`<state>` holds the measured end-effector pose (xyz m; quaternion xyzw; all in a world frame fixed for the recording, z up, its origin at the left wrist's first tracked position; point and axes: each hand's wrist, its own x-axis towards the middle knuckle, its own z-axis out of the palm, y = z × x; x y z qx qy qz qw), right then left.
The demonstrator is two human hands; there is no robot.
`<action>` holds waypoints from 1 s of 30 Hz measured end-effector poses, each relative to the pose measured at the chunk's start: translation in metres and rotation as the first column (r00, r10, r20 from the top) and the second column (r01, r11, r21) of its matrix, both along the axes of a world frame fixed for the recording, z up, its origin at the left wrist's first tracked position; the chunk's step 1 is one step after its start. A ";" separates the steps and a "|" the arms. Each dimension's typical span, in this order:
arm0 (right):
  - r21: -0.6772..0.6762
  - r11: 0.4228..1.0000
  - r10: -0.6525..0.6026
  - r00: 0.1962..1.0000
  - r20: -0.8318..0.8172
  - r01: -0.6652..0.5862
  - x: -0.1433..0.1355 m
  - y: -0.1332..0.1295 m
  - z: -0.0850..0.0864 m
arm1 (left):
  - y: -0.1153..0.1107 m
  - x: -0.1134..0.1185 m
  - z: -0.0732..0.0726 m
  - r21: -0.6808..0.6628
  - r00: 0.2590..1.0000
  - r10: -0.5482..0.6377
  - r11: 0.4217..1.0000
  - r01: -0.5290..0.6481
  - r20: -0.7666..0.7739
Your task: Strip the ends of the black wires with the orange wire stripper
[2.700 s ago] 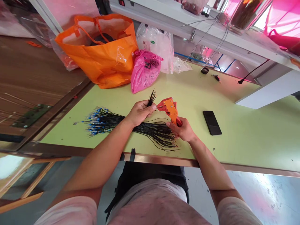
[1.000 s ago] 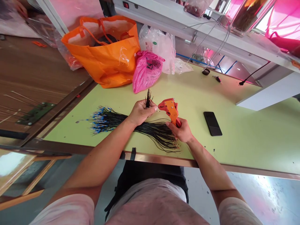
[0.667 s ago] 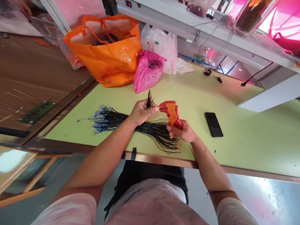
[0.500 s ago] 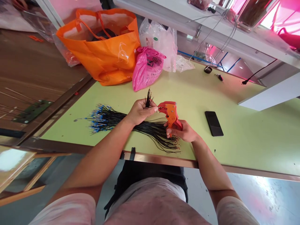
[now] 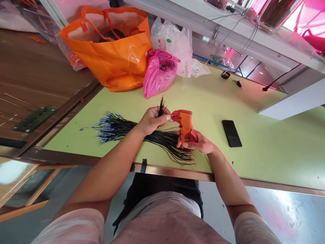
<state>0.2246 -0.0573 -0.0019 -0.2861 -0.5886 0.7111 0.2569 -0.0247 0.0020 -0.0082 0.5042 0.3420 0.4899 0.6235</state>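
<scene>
My left hand (image 5: pixel 153 120) is closed round a small bunch of black wires (image 5: pixel 161 107), whose ends stick up above the fingers. Its thumb and fingertip lie at the jaws of a red and orange wire stripper (image 5: pixel 186 123). The stripper's handles are in my right hand (image 5: pixel 199 142), with the fingers wrapped round them. Under both hands a large bundle of black wires (image 5: pixel 127 129) with blue and silver ends at the left lies across the green table. Whether a wire sits in the jaws is too small to tell.
An orange bag (image 5: pixel 119 61), a pink plastic bag (image 5: pixel 160 73) and a clear bag (image 5: pixel 175 47) stand at the back. A black phone (image 5: pixel 232 133) lies right of my hands. Keys (image 5: pixel 238 83) and a black plug (image 5: pixel 265 88) are near the back edge.
The fingers of my right hand have loosened a little on the stripper's handles, and the handles look slightly farther apart. My left hand has hardly moved.
</scene>
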 end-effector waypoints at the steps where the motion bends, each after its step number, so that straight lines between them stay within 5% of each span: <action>1: -0.004 1.000 -0.003 1.000 0.000 0.003 0.000 0.000 0.000 | 0.000 0.000 0.000 0.001 1.000 0.000 1.000 0.000 -0.003; 9: 0.002 0.997 -0.072 0.997 -0.035 0.072 0.002 0.003 0.001 | 0.002 -0.002 -0.006 0.024 0.998 0.059 0.998 -0.058 -0.008; 12: 0.043 0.980 -0.192 0.980 -0.057 0.194 0.003 0.004 0.000 | 0.002 -0.002 -0.007 0.025 0.997 0.070 0.997 -0.070 -0.022; 18: 0.214 0.826 -0.497 0.853 -0.160 0.521 -0.005 0.004 0.000 | -0.002 0.010 -0.007 0.037 0.974 -0.150 0.987 0.159 -0.171; 23: 0.246 0.769 -0.578 0.806 -0.123 0.589 -0.007 0.006 -0.007 | -0.003 0.015 -0.016 -0.020 0.958 -0.257 0.966 0.257 -0.123; 30: 0.348 0.677 -0.643 0.751 -0.149 0.648 -0.007 0.008 -0.015 | -0.004 0.017 -0.017 -0.025 0.962 -0.219 0.976 0.218 -0.165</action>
